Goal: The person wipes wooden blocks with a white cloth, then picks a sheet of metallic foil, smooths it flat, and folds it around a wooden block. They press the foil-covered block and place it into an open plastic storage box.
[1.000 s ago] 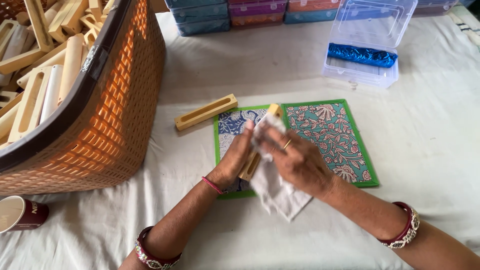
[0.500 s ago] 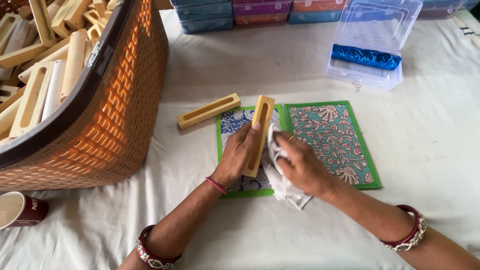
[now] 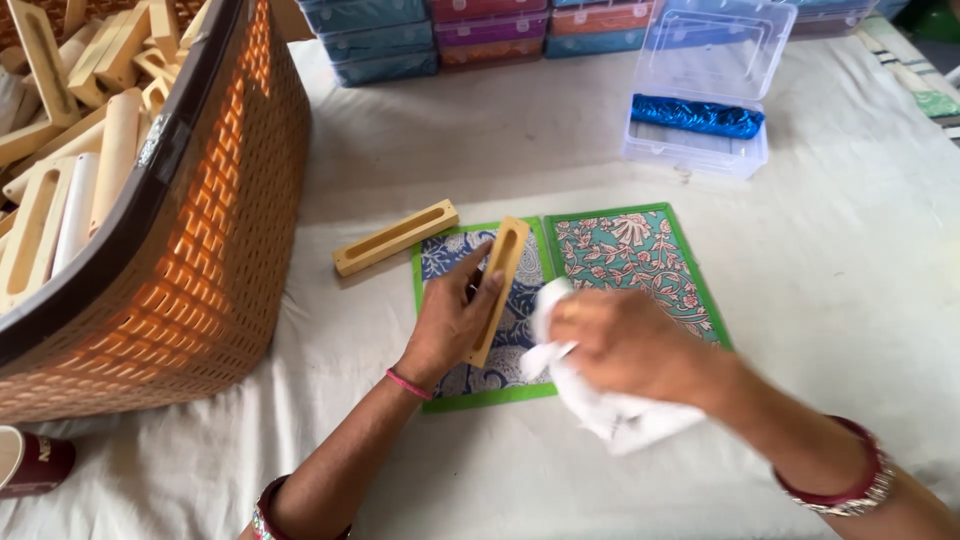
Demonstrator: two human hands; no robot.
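at frame centre the left hand (image 3: 450,320) grips a slotted wooden block (image 3: 497,288) while the right hand (image 3: 625,345), closed on a white cloth (image 3: 610,410), wipes it; next likely needs turning the block.

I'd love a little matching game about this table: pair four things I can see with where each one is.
Things:
1. slotted wooden block
2. white cloth
3. shiny blue roll
4. second slotted wooden block

Places:
A. inside the clear plastic box
B. lying on the white table cover beside the orange basket
C. held in the left hand
D. bunched in the right hand

Pairs: 1-C, 2-D, 3-A, 4-B
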